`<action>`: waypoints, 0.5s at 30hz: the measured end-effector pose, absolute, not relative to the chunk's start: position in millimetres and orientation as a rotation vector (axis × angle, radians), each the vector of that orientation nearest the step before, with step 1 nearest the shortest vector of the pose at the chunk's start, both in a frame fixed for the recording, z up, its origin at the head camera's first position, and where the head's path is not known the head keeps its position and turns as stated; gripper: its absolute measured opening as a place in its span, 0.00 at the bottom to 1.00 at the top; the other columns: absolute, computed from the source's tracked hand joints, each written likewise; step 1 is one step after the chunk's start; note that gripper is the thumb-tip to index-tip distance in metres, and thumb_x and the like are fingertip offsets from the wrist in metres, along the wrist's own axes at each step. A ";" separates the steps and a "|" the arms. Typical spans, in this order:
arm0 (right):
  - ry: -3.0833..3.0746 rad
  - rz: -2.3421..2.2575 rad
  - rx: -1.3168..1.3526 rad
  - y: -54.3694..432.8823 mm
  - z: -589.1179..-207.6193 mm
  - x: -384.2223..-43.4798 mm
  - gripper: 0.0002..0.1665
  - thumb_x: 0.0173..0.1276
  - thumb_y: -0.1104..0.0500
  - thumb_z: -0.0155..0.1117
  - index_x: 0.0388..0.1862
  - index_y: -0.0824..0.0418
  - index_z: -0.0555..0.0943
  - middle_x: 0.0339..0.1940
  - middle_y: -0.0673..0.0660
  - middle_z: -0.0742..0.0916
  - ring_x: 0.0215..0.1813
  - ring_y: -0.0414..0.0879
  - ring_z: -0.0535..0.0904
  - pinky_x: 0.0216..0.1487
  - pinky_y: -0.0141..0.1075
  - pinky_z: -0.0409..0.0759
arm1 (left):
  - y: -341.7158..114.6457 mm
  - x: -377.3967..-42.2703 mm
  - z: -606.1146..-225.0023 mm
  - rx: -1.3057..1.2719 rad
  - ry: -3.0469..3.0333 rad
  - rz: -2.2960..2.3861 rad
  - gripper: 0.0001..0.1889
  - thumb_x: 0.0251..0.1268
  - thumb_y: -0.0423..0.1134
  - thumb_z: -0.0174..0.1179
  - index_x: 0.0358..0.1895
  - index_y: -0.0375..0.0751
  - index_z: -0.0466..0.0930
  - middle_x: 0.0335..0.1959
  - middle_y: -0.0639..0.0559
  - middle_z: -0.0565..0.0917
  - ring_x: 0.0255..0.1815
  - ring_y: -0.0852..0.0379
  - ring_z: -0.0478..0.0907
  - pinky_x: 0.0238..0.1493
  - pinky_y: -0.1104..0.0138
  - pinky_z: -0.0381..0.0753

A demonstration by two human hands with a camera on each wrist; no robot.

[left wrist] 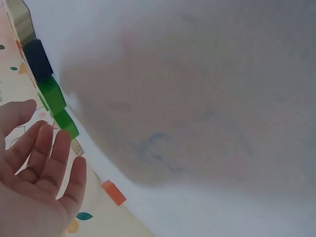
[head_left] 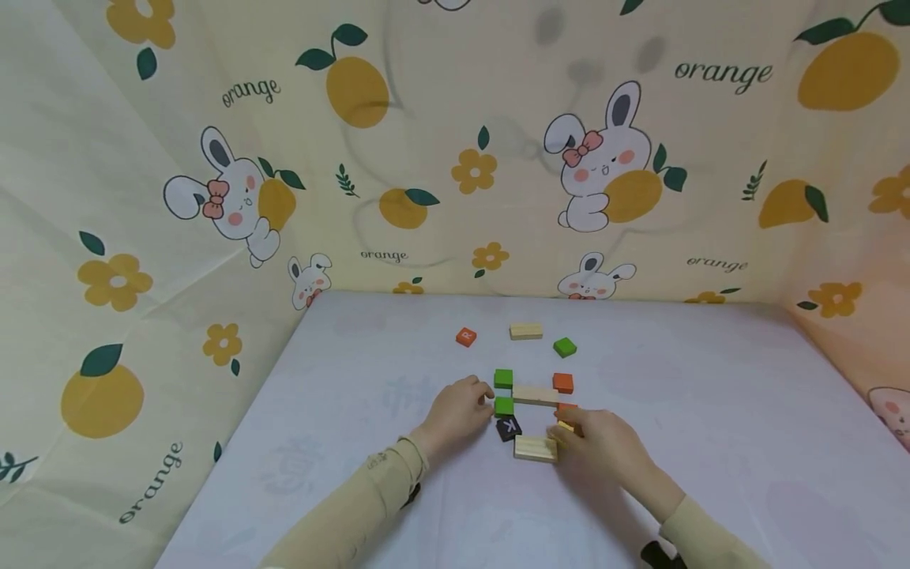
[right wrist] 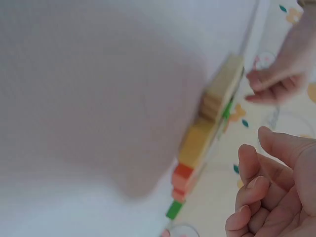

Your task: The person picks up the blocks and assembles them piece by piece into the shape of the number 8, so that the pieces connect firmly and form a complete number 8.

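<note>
Small wooden blocks lie flat on the white tabletop, laid out in a pattern. My left hand (head_left: 458, 415) hovers at the left side, its fingers loosely bent and nothing in them. Nearest to it are two green blocks (head_left: 504, 407) and a black block (head_left: 509, 428) marked K. My right hand (head_left: 607, 446) is at the right side, partly covering a yellow block (right wrist: 196, 140) and an orange block (right wrist: 181, 177). Its fingers are relaxed; the right wrist view shows nothing between them. A plain wooden block (head_left: 535, 449) lies at the near side, another plank (head_left: 535, 394) across the middle.
Farther back on the table (head_left: 355, 356) lie an orange block (head_left: 466, 337) marked R, a plain wooden block (head_left: 526, 332) and a green block (head_left: 565, 347). Another orange block (head_left: 563, 383) sits right of the middle plank. A printed cloth (head_left: 426, 158) rises behind and at the sides.
</note>
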State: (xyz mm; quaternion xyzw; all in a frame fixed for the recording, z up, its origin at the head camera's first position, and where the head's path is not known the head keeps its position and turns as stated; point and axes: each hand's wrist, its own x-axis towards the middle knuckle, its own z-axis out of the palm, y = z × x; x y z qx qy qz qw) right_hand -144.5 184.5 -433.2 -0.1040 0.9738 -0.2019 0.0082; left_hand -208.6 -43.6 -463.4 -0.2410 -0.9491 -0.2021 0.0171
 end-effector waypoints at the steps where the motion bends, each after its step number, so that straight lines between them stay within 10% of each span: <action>1: 3.043 -0.629 -0.321 186.8 -430.8 -147.8 0.19 0.63 0.50 0.62 0.49 0.59 0.81 0.13 0.46 0.69 0.20 0.39 0.62 0.21 0.30 0.57 | -43.5 -209.5 -464.5 -0.750 -2.955 -0.630 0.11 0.59 0.41 0.60 0.43 0.44 0.82 0.32 0.55 0.79 0.30 0.62 0.74 0.33 0.71 0.73; 15: 2.926 -0.855 -0.183 225.1 -424.5 -227.6 0.22 0.68 0.53 0.56 0.52 0.67 0.78 0.23 0.60 0.84 0.23 0.43 0.72 0.26 0.33 0.67 | -43.3 -218.1 -473.9 -0.758 -3.027 -0.641 0.16 0.57 0.45 0.63 0.49 0.45 0.80 0.30 0.56 0.76 0.27 0.64 0.68 0.28 0.74 0.67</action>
